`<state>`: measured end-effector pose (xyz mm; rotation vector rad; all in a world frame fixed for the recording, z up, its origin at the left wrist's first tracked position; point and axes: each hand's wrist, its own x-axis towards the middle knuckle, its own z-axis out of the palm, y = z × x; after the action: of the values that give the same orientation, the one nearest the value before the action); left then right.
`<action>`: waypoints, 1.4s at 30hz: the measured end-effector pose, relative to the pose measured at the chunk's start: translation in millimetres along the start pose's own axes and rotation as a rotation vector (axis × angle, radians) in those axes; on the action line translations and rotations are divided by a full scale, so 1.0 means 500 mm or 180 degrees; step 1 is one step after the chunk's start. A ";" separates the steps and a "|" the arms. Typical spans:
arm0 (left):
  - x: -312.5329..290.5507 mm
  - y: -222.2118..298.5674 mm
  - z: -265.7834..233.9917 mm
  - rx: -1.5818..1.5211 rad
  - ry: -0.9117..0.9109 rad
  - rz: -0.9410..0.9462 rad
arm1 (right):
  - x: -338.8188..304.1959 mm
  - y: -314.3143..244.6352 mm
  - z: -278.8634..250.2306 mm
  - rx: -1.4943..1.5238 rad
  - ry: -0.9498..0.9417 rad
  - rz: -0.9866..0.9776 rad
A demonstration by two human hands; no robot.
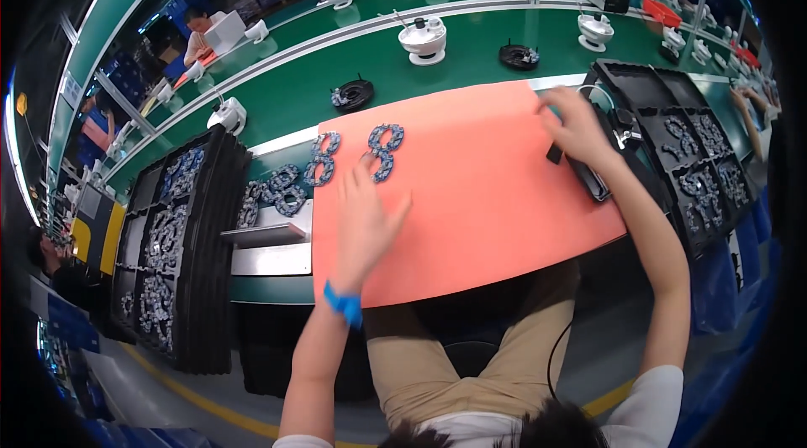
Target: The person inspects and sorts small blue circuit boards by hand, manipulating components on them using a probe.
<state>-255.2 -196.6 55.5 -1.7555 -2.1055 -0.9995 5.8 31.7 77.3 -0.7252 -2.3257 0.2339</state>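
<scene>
Before us lies a salmon-coloured mat (496, 204), with a green worktop (471, 65) beyond bearing white rounded units (422, 43). Our left hand (366, 225) is over the mat, thumb spread wide from extended fingers, tips at the nearer loop of an eight-shaped part (384, 154) near its far left corner. Our right hand (578, 130) curls its fingers above the right side; we cannot tell whether they pinch anything. Black trays (651, 95) flank us; co-workers (199, 38) show behind.
</scene>
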 end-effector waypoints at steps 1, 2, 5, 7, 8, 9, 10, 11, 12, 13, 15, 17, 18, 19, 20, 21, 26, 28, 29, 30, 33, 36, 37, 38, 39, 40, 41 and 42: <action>0.037 -0.029 0.019 0.0387 -0.0019 -0.0226 | 0.024 -0.035 0.043 0.0204 -0.0088 -0.0353; 0.069 -0.057 0.039 0.0776 -0.0040 -0.0454 | 0.051 -0.075 0.086 0.0384 -0.0267 -0.0414; 0.140 -0.082 0.088 0.0874 -0.1078 -0.1157 | 0.107 -0.120 0.201 0.0821 -0.0266 -0.0301; 0.137 -0.107 0.131 0.0592 -0.0757 -0.0862 | 0.127 -0.135 0.270 0.1437 -0.0119 0.0222; 0.139 -0.110 0.152 0.0289 -0.0443 -0.0552 | 0.126 -0.126 0.303 0.1920 -0.0045 0.0606; 0.137 -0.104 0.166 -0.0052 -0.0444 -0.0182 | 0.116 -0.108 0.330 0.1726 0.0210 0.0858; 0.134 -0.094 0.168 -0.0096 -0.0473 -0.0139 | 0.117 -0.106 0.329 0.1683 0.0240 0.0904; 0.126 -0.078 0.157 -0.0511 -0.0551 0.0095 | 0.116 -0.110 0.326 0.1944 0.0310 0.0976; 0.117 -0.065 0.151 -0.0931 -0.0625 0.0326 | 0.114 -0.112 0.327 0.2199 0.0382 0.1047; 0.116 -0.056 0.151 -0.0812 -0.0643 0.0743 | 0.110 -0.110 0.326 0.1739 0.0631 0.0935; 0.106 -0.037 0.144 -0.0653 -0.0575 0.0878 | 0.107 -0.141 0.289 0.2410 -0.0566 0.1777; 0.091 -0.031 0.157 -0.0311 -0.0343 0.1010 | 0.102 -0.151 0.288 0.2251 -0.0619 0.1722; 0.089 -0.026 0.163 -0.0325 -0.0350 0.0998 | 0.097 -0.158 0.285 0.2145 -0.0524 0.1624; 0.088 -0.019 0.166 -0.0174 -0.0200 0.0935 | 0.093 -0.161 0.283 0.2042 -0.0420 0.1531; 0.088 -0.013 0.166 -0.0017 -0.0054 0.0871 | 0.091 -0.151 0.295 0.2214 -0.0296 0.1500; 0.090 -0.006 0.164 -0.0019 -0.0073 0.0868 | 0.088 -0.148 0.297 0.2221 -0.0301 0.1518; 0.099 -0.019 0.151 -0.0350 -0.0261 0.0242 | 0.087 -0.179 0.295 0.2876 -0.0336 0.1435; 0.098 -0.022 0.154 -0.0453 0.0046 0.0429 | 0.090 -0.166 0.301 0.3134 -0.0491 0.1697; 0.101 -0.016 0.149 -0.0725 -0.0011 0.0144 | 0.092 -0.157 0.300 0.3242 -0.0552 0.1562; 0.103 -0.013 0.145 -0.0996 -0.0069 -0.0144 | 0.088 -0.154 0.300 0.3235 -0.0533 0.1593; 0.100 -0.020 0.142 -0.1063 0.0017 -0.0012 | 0.090 -0.166 0.294 0.3823 -0.0587 0.1751; 0.100 -0.030 0.141 -0.1276 -0.0047 0.0000 | 0.087 -0.168 0.300 0.3925 -0.0598 0.1909; 0.099 -0.033 0.143 -0.1397 -0.0186 -0.0049 | 0.087 -0.174 0.291 0.4402 -0.0662 0.2188; 0.097 -0.033 0.146 -0.1400 -0.0186 -0.0054 | 0.088 -0.182 0.278 0.4877 -0.0726 0.2469; 0.094 -0.032 0.152 -0.2142 -0.0109 -0.0110 | 0.089 -0.188 0.274 0.4873 -0.0730 0.2473; 0.091 -0.032 0.156 -0.2875 -0.0022 -0.0163 | 0.091 -0.197 0.271 0.4825 -0.0509 0.2520; 0.094 -0.033 0.164 -0.2841 0.0136 0.0075 | 0.094 -0.204 0.270 0.4772 -0.0287 0.2567; 0.096 -0.039 0.163 -0.2608 -0.0166 0.0085 | 0.096 -0.208 0.271 0.4716 -0.0066 0.2612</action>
<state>-265.8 -109.5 15.1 -2.1251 -1.7993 -2.0228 -158.3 -23.9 38.4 -0.7326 -1.1174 1.9813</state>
